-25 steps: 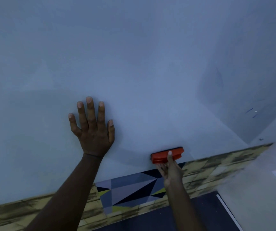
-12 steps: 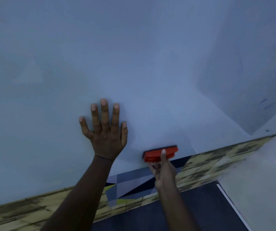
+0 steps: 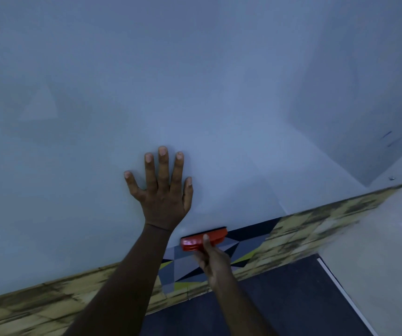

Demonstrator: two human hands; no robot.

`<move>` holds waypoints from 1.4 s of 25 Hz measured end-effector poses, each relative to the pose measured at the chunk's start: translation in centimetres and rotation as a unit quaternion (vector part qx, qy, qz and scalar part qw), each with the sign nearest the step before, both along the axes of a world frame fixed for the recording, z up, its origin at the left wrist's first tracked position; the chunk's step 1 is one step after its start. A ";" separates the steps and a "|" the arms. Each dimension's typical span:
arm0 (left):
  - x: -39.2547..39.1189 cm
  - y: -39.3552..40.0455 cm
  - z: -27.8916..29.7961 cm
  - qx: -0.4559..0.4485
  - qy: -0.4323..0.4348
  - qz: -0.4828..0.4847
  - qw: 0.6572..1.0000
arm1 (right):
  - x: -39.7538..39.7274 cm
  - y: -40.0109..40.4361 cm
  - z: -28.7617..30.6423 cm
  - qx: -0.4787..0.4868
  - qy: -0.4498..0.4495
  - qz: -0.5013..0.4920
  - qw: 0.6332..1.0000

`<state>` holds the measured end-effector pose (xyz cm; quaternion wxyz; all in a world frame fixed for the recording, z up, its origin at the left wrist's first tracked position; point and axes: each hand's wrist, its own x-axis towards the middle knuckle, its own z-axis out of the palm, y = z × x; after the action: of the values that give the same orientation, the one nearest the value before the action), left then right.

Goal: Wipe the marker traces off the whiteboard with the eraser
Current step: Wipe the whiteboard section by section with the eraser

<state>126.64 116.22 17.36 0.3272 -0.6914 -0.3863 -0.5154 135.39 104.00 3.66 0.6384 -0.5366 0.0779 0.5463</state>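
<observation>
From the head camera, looking forward and down, a large whiteboard (image 3: pixel 195 81) fills most of the view, its pale surface tinted blue in dim light. The left hand (image 3: pixel 162 194) lies flat against the board near its lower edge, fingers straight and spread wide, thumb out to the side, holding nothing. The bare forearm runs down from it toward the bottom of the frame.

Just right of and below that hand, the right hand (image 3: pixel 213 259) grips a red eraser (image 3: pixel 203 238) from beneath, one finger laid up across its back. The eraser lies roughly level, tilted slightly up at its right end, with its dark felt strip pressed to the bottom edge of the whiteboard. The eraser sits close beside the left wrist but apart from it.

Far to the right, in a darker patch of the board, a few short dark marker traces (image 3: pixel 389 138) show, well apart from the eraser. A small metal fixing (image 3: pixel 392 178) sits at the board's lower right corner.

Below the board runs a yellowish patterned wall band (image 3: pixel 316 226), interrupted behind the right hand by a panel of grey, black and yellow triangles (image 3: pixel 185 265). Under that lies a dark floor (image 3: pixel 280 299), and a pale surface (image 3: pixel 376 263) stands at the right.
</observation>
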 end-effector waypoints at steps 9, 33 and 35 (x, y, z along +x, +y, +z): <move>-1.2 -0.4 -0.9 -0.016 0.037 -0.016 0.999 | 0.3 -0.6 9.9 0.064 -0.007 -0.060 0.996; -1.7 -6.2 -2.9 -0.141 0.081 0.042 0.986 | 19.3 -2.9 3.4 0.004 -0.010 -0.067 0.998; -1.6 -6.7 -2.5 -0.148 0.069 0.047 0.985 | 23.3 -3.0 5.1 -0.001 -0.050 -0.118 0.992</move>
<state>125.05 109.50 14.81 0.2712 -0.7471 -0.4670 -0.3876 158.70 101.01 8.75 0.7011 -0.5508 0.1092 0.4394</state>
